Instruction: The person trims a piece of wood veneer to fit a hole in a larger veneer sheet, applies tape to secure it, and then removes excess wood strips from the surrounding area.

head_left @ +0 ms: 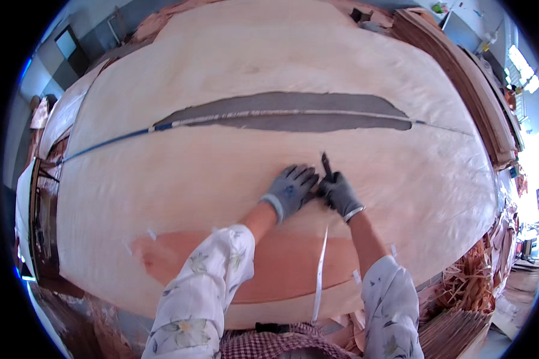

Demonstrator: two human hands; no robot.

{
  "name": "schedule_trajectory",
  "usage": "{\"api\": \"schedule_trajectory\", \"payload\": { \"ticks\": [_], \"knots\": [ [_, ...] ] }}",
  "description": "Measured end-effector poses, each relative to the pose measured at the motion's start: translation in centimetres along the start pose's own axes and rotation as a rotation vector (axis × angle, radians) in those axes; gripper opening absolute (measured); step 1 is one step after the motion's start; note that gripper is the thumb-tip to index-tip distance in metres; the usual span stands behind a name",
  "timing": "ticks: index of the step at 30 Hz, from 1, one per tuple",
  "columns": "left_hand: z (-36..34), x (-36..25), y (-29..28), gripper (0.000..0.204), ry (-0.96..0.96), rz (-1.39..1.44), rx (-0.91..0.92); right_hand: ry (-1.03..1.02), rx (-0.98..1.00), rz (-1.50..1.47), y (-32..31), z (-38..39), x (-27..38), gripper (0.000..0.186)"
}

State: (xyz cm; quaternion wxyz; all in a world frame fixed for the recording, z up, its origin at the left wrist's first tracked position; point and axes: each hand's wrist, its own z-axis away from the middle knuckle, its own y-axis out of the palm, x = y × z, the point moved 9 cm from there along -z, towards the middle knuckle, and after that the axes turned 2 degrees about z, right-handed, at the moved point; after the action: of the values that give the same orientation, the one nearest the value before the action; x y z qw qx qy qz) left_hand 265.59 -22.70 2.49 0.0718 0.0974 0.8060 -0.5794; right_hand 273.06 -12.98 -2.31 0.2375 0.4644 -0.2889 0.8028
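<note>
My left hand (290,188), in a grey work glove, lies flat with its fingers spread on a large pale wood veneer sheet (179,173). Close beside its fingertips, my right hand (339,194), gloved too, is closed round a slim dark knife (326,166) that points away from me. Its exact shape is too small to make out. A narrow white tape strip (320,269) runs from below my hands toward the near edge. It crosses a reddish-brown veneer patch (281,272) under my forearms. Whether either hand touches the strip, I cannot tell.
Beyond my hands, a long opening (251,107) in the sheet shows grey beneath. A thin blue-and-white rod (114,143) spans it crosswise. Stacked brown veneer sheets (461,84) line the far right. Torn veneer scraps (470,275) pile up at the near right.
</note>
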Motion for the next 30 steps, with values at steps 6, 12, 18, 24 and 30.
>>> {"api": "schedule_trajectory", "payload": {
  "ticks": [6,12,18,24,30],
  "knots": [
    [-0.9,0.1,0.0,0.049,-0.086,-0.049,0.258,0.09,0.079,0.098,-0.8,2.2,-0.7,0.019],
    [-1.3,-0.2,0.4,0.052,-0.058,-0.106,0.186,0.015,0.229,-0.087,2.9,6.2,3.4,0.017],
    [4.7,4.5,-3.7,0.049,-0.276,0.025,-0.045,-0.046,0.208,-0.303,5.6,3.1,6.2,0.021],
    [7.6,7.2,-5.9,0.049,-0.292,-0.021,-0.126,-0.089,0.177,0.077,8.7,-0.6,5.4,0.021],
    [5.1,5.5,-2.8,0.049,-0.196,-0.012,0.099,-0.249,0.038,0.575,7.1,-3.6,3.0,0.023]
  ]
}}
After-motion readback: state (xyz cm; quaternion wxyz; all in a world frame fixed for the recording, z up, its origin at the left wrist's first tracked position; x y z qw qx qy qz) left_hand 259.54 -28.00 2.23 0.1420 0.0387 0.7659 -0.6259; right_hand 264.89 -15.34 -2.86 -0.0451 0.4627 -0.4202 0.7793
